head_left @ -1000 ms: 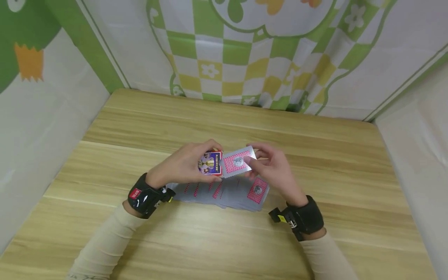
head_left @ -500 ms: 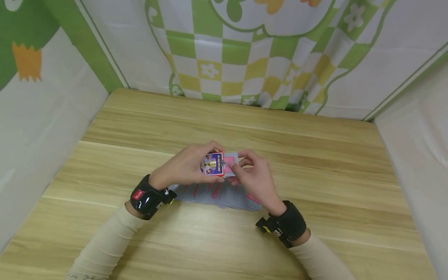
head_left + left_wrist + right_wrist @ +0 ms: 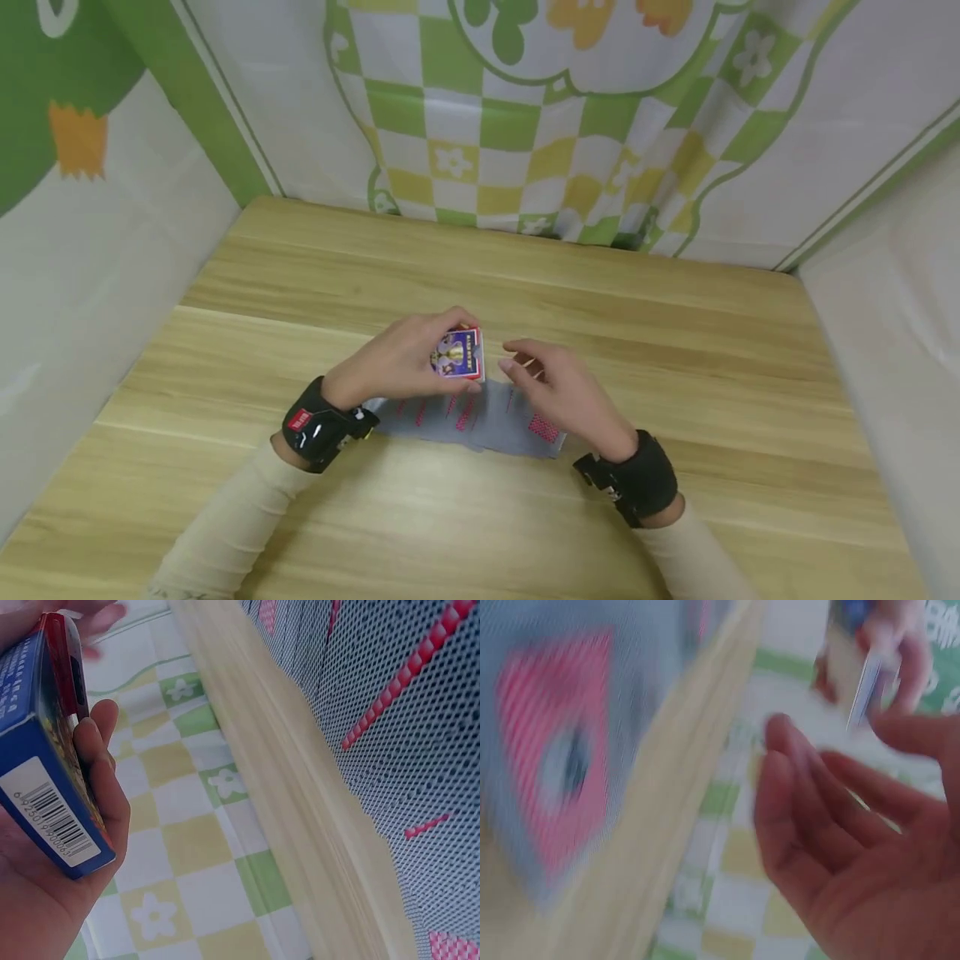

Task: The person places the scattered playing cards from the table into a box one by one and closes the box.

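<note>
My left hand (image 3: 397,357) grips a small blue and red playing-card box (image 3: 457,353) with a gold trophy on its face, thumb and fingers on opposite edges. In the left wrist view a barcode shows on the end of the box (image 3: 56,814). Just right of it, my right hand (image 3: 562,387) hangs with loosely bent fingers and nothing between them; in the right wrist view the hand (image 3: 855,840) is apart from the box (image 3: 855,682). Beneath both hands lies a spread of overlapping playing cards (image 3: 487,429), grey-bordered with red patterned backs, partly covered by the hands.
The spread lies on a wooden table (image 3: 420,533). A green, yellow and white checked curtain (image 3: 510,133) hangs behind the far edge. White walls (image 3: 892,275) close in both sides. Each wrist wears a black camera strap (image 3: 318,425).
The card my right hand held slid leftward into the box and no longer shows outside it. My right hand then let go and drew back slightly right. The left hand kept its grip on the box.
</note>
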A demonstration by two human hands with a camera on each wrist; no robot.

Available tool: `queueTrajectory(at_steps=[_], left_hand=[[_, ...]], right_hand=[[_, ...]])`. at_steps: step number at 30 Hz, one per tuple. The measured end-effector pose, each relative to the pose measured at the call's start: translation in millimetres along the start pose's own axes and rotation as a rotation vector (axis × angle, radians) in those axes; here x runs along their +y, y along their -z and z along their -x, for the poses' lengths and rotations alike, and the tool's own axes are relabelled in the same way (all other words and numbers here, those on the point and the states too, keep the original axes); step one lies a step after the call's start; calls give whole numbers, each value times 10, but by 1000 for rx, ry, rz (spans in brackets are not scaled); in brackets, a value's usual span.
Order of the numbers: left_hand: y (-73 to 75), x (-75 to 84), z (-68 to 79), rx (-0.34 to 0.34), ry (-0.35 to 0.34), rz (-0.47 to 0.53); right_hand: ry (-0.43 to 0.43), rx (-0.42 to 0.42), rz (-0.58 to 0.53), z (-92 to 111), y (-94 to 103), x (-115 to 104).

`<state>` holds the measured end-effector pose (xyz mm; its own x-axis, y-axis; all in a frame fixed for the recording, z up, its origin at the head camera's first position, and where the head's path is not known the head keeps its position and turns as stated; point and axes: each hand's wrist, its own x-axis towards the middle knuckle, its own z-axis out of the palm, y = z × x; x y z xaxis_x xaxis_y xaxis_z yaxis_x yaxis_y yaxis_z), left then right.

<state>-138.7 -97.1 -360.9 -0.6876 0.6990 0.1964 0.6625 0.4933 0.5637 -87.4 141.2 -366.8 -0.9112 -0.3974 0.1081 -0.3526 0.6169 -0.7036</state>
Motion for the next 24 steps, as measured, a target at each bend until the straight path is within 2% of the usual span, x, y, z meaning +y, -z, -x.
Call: queueTrajectory(at_steps=[3,5,9,13,18,21,24], left_hand=[[9,6,11,2,20,-2],[10,3,11,5,22,0],[-5,-16,16,4,11,13],[-19,-31,48,-9,15,16],[-30,-39,46,-16,19,9],[-30,-46,15,-14,8,6],[-31,-56,-1,-34,5,8]], right_hand=[[-27,-66,159,81,105,175],[-78,-105,252,157,141,279],[-190,-152,337,305,140,404],[-226,-146,332,389,96,478],[-247,-104,269,397,133,553],[-251,-84,198,388,210,582],[-227,-125,91,406,302,590]])
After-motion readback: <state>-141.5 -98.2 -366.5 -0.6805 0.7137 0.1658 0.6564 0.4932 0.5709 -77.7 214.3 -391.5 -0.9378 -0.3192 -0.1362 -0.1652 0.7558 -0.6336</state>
